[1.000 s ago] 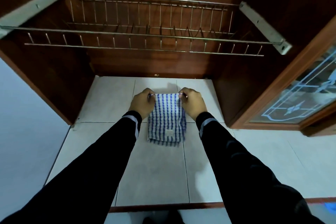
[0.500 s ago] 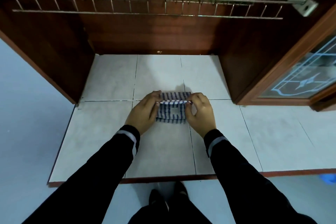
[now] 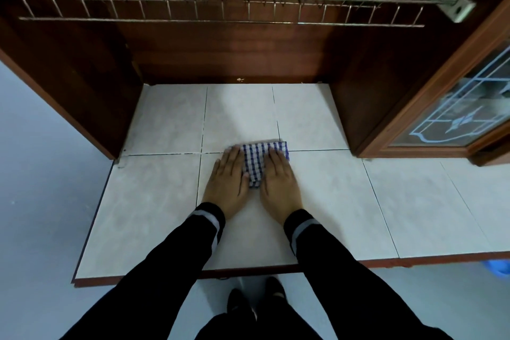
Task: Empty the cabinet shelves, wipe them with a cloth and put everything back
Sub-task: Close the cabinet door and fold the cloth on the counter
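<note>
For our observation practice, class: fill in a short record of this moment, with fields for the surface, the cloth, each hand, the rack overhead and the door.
Surface: pale tiled counter with a wooden front edge
Cloth: blue-and-white checked cloth, folded small, lying on the counter
Left: left hand flat, fingers straight, pressing the cloth's left part
Right: right hand flat, fingers straight, pressing the cloth's right part
Rack: wire dish rack mounted in the wooden cabinet above the counter
Door: glass cabinet door with a patterned pane, at the right

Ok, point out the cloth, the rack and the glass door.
cloth point(image 3: 255, 161), head view, bare checked middle.
rack point(image 3: 220, 21), head view, front lower bar.
glass door point(image 3: 463, 116), head view, patterned pane.
</note>
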The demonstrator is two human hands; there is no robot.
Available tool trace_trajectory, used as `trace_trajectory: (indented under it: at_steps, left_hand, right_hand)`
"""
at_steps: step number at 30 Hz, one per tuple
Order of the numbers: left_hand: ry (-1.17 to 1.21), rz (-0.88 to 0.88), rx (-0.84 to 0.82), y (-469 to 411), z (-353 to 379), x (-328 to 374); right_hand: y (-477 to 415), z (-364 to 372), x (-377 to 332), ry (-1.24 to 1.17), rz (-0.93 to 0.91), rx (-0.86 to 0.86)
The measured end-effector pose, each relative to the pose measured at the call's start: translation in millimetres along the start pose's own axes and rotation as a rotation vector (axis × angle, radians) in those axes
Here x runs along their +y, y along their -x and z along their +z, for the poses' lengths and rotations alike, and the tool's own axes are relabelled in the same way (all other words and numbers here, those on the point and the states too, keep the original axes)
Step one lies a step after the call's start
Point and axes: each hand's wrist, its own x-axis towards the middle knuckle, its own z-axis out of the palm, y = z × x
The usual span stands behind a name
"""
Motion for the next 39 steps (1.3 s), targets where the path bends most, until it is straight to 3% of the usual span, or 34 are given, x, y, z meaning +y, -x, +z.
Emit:
trace_trajectory:
  at_steps: [3,26,33,39]
  left_hand:
    - [-0.066,-0.06,-0.04,-9.0,11.0,-1.0]
    - [-0.097,-0.067,-0.099,-140.7,48.2,92.2]
    - [-0.178,-0.023,-0.105,-155.3,57.3,110.0]
    - [-0.159,-0.007,-0.088,-155.6,58.2,109.9]
  right_hand:
    - [-4.3,9.6,-1.8,0.034,0.074,-0.088]
    - [-95.2,-40.4,127.0,0.157,0.12,-0.131]
    - [-105.5,-52.9,132.6,0.282,0.195,-0.172]
    - [-110.6,-53.7,132.3,0.276,0.151,-0.209]
